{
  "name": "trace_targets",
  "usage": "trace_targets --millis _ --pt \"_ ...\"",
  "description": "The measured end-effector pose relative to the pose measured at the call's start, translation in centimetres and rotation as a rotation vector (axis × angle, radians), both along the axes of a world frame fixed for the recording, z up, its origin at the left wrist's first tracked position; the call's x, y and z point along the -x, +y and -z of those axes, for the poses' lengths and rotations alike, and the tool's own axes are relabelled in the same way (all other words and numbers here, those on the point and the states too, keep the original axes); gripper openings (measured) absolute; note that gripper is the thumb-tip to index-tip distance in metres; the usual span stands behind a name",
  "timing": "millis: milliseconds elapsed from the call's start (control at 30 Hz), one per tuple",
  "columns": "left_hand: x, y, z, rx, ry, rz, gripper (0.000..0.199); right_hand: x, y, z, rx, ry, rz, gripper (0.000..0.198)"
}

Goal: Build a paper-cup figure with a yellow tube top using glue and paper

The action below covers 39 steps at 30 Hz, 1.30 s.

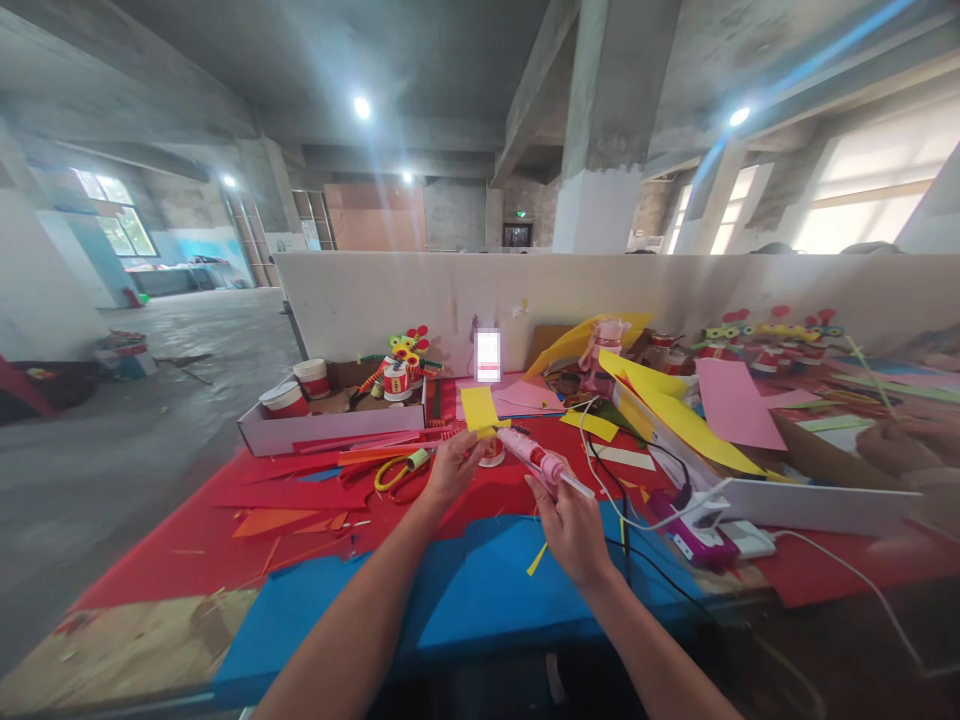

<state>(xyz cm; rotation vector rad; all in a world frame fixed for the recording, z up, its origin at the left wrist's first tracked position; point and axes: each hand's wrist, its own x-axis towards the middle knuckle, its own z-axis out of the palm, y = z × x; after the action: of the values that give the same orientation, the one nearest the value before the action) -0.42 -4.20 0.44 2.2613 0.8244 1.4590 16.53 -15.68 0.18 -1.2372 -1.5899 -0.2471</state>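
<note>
My left hand (456, 466) is closed at the fingertips on a piece of yellow paper (478, 408) that stands up in front of me. Below it a red paper cup (492, 456) shows in part; whether my fingers also touch the cup is hidden. In my right hand (571, 528) is a pink hot glue gun (534, 457), its nozzle pointing left at the lower edge of the yellow paper. A white glue stick (577, 486) juts from its rear. Left of my left hand lie scissors (390, 472) with yellow handles.
At the left, a box (330, 436) holds paper cups (311, 378) and a finished cup figure (397, 378). A purple power strip (701, 540) with cables lies right. Behind it is a box (825, 497) with coloured paper. A blurred co-worker's hand (896, 445) appears far right.
</note>
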Motion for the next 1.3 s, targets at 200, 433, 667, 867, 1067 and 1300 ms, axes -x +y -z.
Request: trace_targets --millis 200,433,667,867,1067,1300 --pt "-0.02 -0.22 -0.22 0.018 -0.010 0.005 0.036 -0.08 -0.09 -0.08 0.002 -0.007 0.011 0.036" --pt "-0.13 -0.22 -0.21 0.023 -0.020 0.011 0.034 -0.12 -0.22 -0.32 -0.004 0.009 0.006 0.035" --pt "-0.10 -0.32 -0.31 0.028 -0.031 0.022 0.036 -0.49 -0.18 -0.28 0.005 0.013 0.009 0.034" --pt "-0.08 -0.20 -0.21 0.020 -0.023 0.015 0.036 -0.54 -0.15 -0.29 0.018 0.011 0.028 0.035" --pt "0.02 -0.10 0.01 0.018 -0.012 0.007 0.035 -0.57 -0.18 -0.21 0.035 0.011 0.028 0.034" --pt "-0.05 -0.10 0.04 0.017 -0.005 0.015 0.036 -0.73 -0.08 -0.22 0.022 0.006 0.044 0.033"
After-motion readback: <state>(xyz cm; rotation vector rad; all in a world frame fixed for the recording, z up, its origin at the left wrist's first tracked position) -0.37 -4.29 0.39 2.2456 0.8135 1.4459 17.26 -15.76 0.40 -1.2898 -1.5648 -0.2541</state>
